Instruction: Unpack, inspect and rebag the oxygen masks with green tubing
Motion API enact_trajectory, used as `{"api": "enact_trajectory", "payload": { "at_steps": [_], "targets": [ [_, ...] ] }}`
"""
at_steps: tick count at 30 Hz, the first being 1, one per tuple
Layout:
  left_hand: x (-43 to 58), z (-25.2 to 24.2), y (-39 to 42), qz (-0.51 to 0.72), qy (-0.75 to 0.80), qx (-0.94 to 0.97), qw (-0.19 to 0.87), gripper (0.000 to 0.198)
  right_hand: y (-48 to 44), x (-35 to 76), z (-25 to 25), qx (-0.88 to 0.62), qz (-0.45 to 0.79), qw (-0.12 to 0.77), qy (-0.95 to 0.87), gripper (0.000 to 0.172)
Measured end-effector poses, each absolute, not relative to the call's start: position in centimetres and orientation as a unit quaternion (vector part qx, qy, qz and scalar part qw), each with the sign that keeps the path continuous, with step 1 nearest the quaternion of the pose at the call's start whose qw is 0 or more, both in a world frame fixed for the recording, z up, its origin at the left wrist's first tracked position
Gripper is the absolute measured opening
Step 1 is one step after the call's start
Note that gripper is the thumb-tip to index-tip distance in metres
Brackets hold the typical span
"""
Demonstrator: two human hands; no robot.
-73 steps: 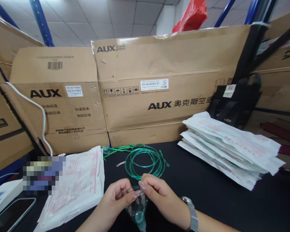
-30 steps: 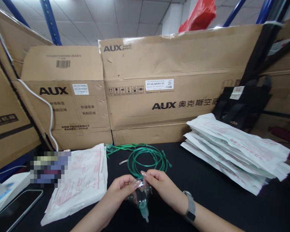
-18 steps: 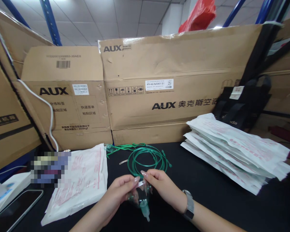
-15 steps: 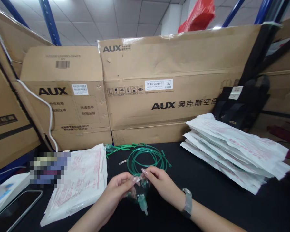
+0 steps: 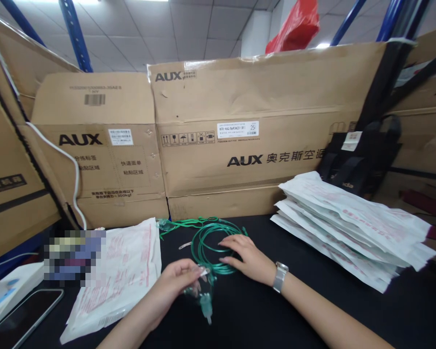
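Observation:
My left hand pinches the edge of a clear green oxygen mask between thumb and fingers. The mask's green connector hangs below, its pale tip pointing down. Over the right part of a coil of green tubing reaches my right hand, thumb and fingers spread apart; whether it touches the tubing I cannot tell. A small metal strip lies left of the coil. Behind it, a green elastic strap runs along the table. Part of the mask is hidden behind my left fingers.
On the left lie a white printed packet, a phone and a white power strip. Several white packets are stacked on the right, near a black bag. Cardboard boxes wall off the back.
My right hand has let go of the mask and moved up and right over the coiled tubing. My left hand keeps hold of the mask, which has shifted slightly left.

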State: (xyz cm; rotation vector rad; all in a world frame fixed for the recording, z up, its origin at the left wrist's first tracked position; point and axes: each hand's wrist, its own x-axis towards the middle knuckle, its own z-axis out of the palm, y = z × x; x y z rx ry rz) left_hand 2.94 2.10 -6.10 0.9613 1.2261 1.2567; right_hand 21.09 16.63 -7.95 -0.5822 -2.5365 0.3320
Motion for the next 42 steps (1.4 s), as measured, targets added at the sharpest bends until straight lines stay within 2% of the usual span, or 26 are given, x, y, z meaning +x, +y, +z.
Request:
{"api": "enact_trajectory", "payload": {
  "at_steps": [4, 9, 13, 19, 25, 34, 42],
  "targets": [
    [4.2, -6.2, 1.8, 0.474, 0.501, 0.441, 0.574, 0.026, 15.8, 20.8, -8.0, -0.22, 0.071, 0.23, -0.945, 0.029],
    [4.0, -6.3, 2.0, 0.497, 0.512, 0.414, 0.565, 0.027, 16.4, 19.9, -7.5, -0.26, 0.035, 0.269, -0.927, 0.028],
    [3.7, -6.6, 2.2, 0.493, 0.501, 0.42, 0.574, 0.028, 17.1, 16.3, -7.3, -0.243, 0.028, 0.25, -0.937, 0.019],
    [3.4, -7.2, 2.1, 0.491, 0.496, 0.439, 0.566, 0.026, 19.7, 9.0, -8.2, -0.271, 0.048, 0.235, -0.932, 0.031],
    [3.4, -7.2, 2.2, 0.499, 0.491, 0.426, 0.573, 0.027, 20.8, 7.3, -8.5, -0.333, 0.099, 0.272, -0.897, 0.012],
    [3.6, -6.6, 2.1, 0.518, 0.485, 0.401, 0.579, 0.027, 18.0, 18.0, -3.7, -0.323, 0.213, 0.478, -0.788, 0.033],
    [3.3, -6.0, 2.1, 0.544, 0.486, 0.39, 0.562, 0.025, 19.0, 23.3, -5.9, -0.374, 0.308, 0.474, -0.735, 0.042]
  ]
}}
